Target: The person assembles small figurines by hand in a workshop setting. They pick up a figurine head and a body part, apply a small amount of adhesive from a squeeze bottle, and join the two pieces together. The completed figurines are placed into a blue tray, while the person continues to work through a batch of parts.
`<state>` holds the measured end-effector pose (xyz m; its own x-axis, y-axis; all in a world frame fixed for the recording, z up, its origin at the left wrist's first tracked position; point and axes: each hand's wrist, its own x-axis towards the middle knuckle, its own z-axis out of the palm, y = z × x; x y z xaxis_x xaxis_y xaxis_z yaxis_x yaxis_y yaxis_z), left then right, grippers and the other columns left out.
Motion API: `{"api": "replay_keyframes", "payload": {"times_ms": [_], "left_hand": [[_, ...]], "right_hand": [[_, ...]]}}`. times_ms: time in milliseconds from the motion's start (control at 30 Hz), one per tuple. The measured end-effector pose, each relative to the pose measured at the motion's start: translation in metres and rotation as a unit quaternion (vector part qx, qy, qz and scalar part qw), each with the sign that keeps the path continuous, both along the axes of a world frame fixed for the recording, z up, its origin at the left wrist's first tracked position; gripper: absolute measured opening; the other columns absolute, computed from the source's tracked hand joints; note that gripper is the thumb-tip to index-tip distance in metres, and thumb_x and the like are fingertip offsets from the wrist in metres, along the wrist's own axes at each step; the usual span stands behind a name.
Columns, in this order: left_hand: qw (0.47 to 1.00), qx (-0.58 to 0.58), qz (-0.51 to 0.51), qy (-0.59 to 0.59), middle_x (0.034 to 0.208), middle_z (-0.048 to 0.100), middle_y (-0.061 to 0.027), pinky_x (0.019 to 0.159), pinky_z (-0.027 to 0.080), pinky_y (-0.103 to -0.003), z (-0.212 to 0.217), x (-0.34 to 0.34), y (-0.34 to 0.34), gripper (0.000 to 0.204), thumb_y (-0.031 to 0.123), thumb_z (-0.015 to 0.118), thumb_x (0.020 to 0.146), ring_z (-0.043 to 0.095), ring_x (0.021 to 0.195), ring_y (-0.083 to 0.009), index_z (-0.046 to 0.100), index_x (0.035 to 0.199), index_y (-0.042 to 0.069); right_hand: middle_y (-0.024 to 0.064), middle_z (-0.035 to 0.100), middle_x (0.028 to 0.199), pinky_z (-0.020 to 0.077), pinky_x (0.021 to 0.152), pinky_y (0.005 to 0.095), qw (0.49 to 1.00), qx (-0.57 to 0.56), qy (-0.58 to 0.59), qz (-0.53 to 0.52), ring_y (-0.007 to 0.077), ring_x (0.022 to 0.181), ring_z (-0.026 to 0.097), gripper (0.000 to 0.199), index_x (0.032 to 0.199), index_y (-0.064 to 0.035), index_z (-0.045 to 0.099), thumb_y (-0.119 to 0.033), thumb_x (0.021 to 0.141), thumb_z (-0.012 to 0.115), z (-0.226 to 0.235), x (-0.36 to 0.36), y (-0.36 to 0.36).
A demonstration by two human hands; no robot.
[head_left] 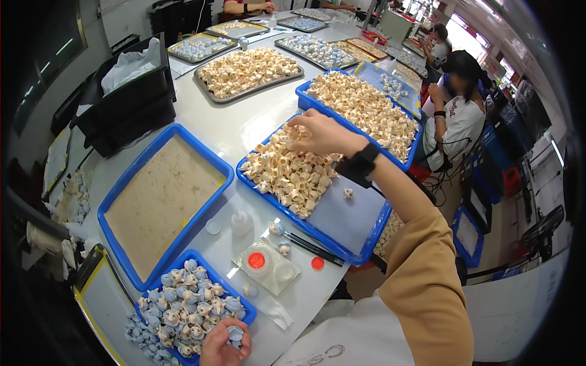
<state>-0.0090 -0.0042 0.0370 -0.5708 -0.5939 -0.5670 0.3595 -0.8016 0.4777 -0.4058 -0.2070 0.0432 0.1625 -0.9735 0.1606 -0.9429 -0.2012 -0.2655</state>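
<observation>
Cream pieces (pixel 293 174) in the blue tray (pixel 342 244) are pinched by the right hand (pixel 320 133); the left hand (pixel 224 344) grips a blue piece (pixel 235 333).

White worktable (pixel 235 125): bore an emptied blue tray (pixel 160 198), a blue tray of cream pieces (pixel 311 189), a second heaped blue tray (pixel 366 110), a blue tray of blue-and-white pieces (pixel 192 302), metal trays (pixel 247 73) farther back, a small squeeze bottle (pixel 242 222), a clear dish with red paint (pixel 266 263), a black pen (pixel 314 247), a black crate (pixel 125 100).
</observation>
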Motion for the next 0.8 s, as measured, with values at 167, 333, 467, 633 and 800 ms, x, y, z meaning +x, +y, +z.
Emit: {"api": "replay_keyframes", "payload": {"times_ms": [167, 333, 467, 633, 800], "left_hand": [[1.000, 0.019, 0.009, -0.009, 0.076, 0.056, -0.0065, 0.050, 0.040, -0.021, -0.001, -0.001, 0.002, 0.029, 0.028, 0.045, 0.089, 0.051, 0.059, -0.0127, 0.049, 0.106, 0.004], [1.000, 0.026, -0.006, -0.016, 0.075, 0.055, -0.0063, 0.049, 0.040, -0.021, -0.001, -0.002, -0.002, 0.027, 0.026, 0.045, 0.088, 0.050, 0.058, -0.0129, 0.050, 0.104, 0.004], [1.000, 0.024, -0.002, -0.014, 0.075, 0.055, -0.0061, 0.049, 0.039, -0.021, -0.002, -0.001, -0.001, 0.027, 0.025, 0.045, 0.088, 0.050, 0.058, -0.0129, 0.049, 0.105, 0.004], [1.000, -0.001, -0.001, -0.016, 0.076, 0.054, -0.0064, 0.050, 0.039, -0.021, -0.001, -0.001, -0.001, 0.028, 0.026, 0.044, 0.089, 0.049, 0.060, -0.0123, 0.048, 0.107, 0.004], [1.000, -0.030, -0.008, -0.003, 0.077, 0.053, -0.0063, 0.052, 0.038, -0.021, 0.001, 0.002, -0.001, 0.029, 0.027, 0.043, 0.090, 0.048, 0.061, -0.0123, 0.048, 0.108, 0.005]], "right_hand": [[0.0138, 0.057, 0.086, 0.0464, 0.070, 0.0333, 0.997, 0.072, -0.036, -0.019, 0.0264, 0.082, 0.058, 0.045, 0.100, -0.0037, 0.054, -0.034, 0.071, 0.069, 0.032, -0.029, 0.054], [0.0100, 0.057, 0.071, 0.0462, 0.061, 0.0331, 0.987, 0.154, 0.014, -0.035, 0.0236, 0.068, 0.059, 0.034, 0.091, -0.0031, 0.053, -0.026, 0.071, 0.068, -0.027, -0.038, 0.122], [0.0057, 0.052, 0.063, 0.0435, 0.055, 0.0282, 0.995, 0.061, -0.080, -0.005, 0.0158, 0.060, 0.054, 0.023, 0.084, -0.0029, 0.054, -0.015, 0.071, 0.068, -0.019, -0.036, 0.102], [0.0065, 0.053, 0.071, 0.0447, 0.058, 0.0281, 0.990, -0.038, -0.136, 0.003, 0.0155, 0.066, 0.055, 0.027, 0.095, -0.0036, 0.056, -0.016, 0.074, 0.066, 0.021, -0.011, 0.045], [0.0150, 0.052, 0.098, 0.0450, 0.076, 0.0358, 0.987, -0.154, -0.037, 0.027, 0.0289, 0.089, 0.054, 0.040, 0.107, -0.0039, 0.054, -0.026, 0.076, 0.065, 0.020, 0.007, 0.034]]}}
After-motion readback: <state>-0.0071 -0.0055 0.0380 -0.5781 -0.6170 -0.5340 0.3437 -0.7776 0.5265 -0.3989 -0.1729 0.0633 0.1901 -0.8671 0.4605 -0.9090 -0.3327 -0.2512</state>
